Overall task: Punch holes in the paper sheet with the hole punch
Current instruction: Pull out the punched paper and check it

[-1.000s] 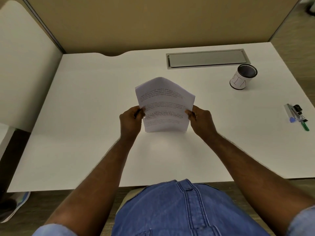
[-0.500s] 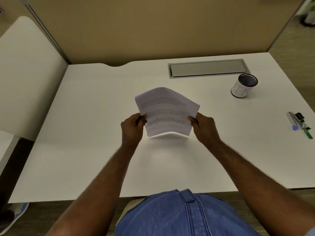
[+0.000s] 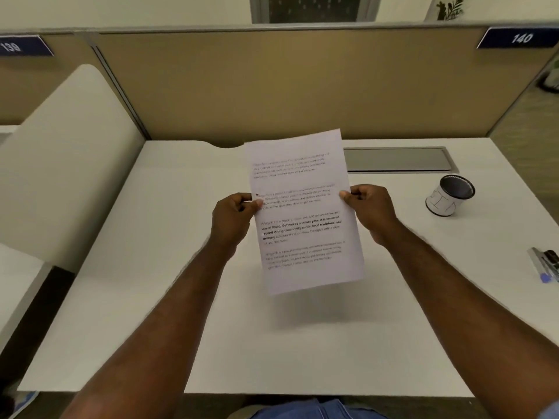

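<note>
A printed paper sheet (image 3: 302,213) hangs upright in the air above the white desk (image 3: 151,297), its text facing me. My left hand (image 3: 233,217) pinches its left edge about halfway up. My right hand (image 3: 367,210) pinches the right edge at the same height. A small dark hole or mark shows on the sheet's left margin just above my left thumb. At the desk's far right edge lies a small metal and black tool (image 3: 544,263) beside pens, partly cut off; I cannot tell whether it is the hole punch.
A white cup with a dark inside (image 3: 449,196) stands at the back right. A grey cable hatch (image 3: 399,160) is set into the desk behind the sheet. Beige partition walls close the back, and a white side panel (image 3: 60,164) stands at the left.
Both hands have lifted the sheet off the desk and straightened it from a bent, resting pose to a flat upright one. The head view has tilted upward.
</note>
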A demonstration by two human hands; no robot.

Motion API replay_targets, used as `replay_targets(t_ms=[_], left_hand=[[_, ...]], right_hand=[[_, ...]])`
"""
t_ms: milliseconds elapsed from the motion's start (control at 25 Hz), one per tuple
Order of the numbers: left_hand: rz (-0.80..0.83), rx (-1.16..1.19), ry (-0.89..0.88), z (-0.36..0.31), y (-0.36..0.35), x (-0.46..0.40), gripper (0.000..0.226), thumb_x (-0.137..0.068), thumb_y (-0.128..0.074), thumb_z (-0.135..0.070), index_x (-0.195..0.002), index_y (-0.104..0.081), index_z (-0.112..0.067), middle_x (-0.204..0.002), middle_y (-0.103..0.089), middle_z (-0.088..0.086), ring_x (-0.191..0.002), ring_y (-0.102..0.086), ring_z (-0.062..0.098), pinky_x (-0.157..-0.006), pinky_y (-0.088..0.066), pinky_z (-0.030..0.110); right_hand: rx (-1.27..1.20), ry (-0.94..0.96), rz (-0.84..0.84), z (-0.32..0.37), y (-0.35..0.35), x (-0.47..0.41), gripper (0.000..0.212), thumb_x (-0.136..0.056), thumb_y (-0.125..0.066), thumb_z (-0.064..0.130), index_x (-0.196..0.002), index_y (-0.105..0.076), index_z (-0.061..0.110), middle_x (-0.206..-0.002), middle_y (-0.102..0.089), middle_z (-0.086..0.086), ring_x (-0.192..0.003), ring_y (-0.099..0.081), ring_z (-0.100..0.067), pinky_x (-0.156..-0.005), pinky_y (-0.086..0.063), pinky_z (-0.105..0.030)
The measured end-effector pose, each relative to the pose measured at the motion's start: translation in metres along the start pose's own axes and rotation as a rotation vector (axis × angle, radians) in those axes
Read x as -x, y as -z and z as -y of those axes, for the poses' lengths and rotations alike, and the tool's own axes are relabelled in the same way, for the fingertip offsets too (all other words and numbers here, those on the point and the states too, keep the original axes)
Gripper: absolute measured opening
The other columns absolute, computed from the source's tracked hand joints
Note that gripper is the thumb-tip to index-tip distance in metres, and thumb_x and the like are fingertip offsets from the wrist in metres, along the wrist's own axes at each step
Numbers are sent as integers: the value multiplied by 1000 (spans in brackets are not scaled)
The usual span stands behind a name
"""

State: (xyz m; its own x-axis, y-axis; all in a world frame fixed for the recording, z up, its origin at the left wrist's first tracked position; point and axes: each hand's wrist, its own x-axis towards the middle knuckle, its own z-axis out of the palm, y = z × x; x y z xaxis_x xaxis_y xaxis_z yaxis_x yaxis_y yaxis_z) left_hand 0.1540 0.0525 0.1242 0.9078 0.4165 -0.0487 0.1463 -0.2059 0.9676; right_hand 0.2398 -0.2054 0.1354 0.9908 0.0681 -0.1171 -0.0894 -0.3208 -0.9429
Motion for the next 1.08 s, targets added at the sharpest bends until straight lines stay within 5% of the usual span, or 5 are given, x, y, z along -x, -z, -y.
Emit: replay_targets(t_ms=[120,240,400,840,1080], left_hand=[[19,-34,62,3,2,-9,3,-83,-70,-25,-86,-71,-24,-79,-75,-4,-64,-62,5,-60,-49,18],[30,-65,138,19,9,-12,6,-82,-70,-23,-82,-71,-17,-74,-72,-4,-62,-60,5,-57,-50,15],[24,-105,241,55,37,-13,8,-81,-72,-22,-77,-71,-15,-69,-69,-6,-50,-57,-4,-52,-46,9],[-132,-285,414,149,162,-4,15,-85,-66,-24,-82,-69,-10,-78,-70,0,-65,-62,11,-62,-46,22],[-293,-410,449,182,230,-18,11,-87,-62,-23,-85,-68,-15,-78,-68,-1,-75,-63,17,-80,-51,33]], right_hand=[[-35,-129,37,-3,-8,-7,21,-85,-66,16,-82,-66,-5,-82,-64,-8,-71,-53,-18,-57,-42,-24],[-55,-226,65,-17,-26,-1,26,-85,-65,14,-61,-59,7,-67,-59,-2,-66,-51,-19,-59,-43,-26],[-25,-327,93,-46,-70,9,22,-86,-64,14,-75,-63,-5,-81,-64,-11,-74,-55,-21,-73,-49,-38],[154,-400,302,-68,-234,48,36,-88,-59,14,-56,-40,10,-66,-42,-11,-63,-38,-22,-61,-37,-31],[196,-402,408,-54,-334,53,41,-86,-59,13,-52,-37,13,-67,-48,-13,-63,-48,-23,-61,-41,-32]])
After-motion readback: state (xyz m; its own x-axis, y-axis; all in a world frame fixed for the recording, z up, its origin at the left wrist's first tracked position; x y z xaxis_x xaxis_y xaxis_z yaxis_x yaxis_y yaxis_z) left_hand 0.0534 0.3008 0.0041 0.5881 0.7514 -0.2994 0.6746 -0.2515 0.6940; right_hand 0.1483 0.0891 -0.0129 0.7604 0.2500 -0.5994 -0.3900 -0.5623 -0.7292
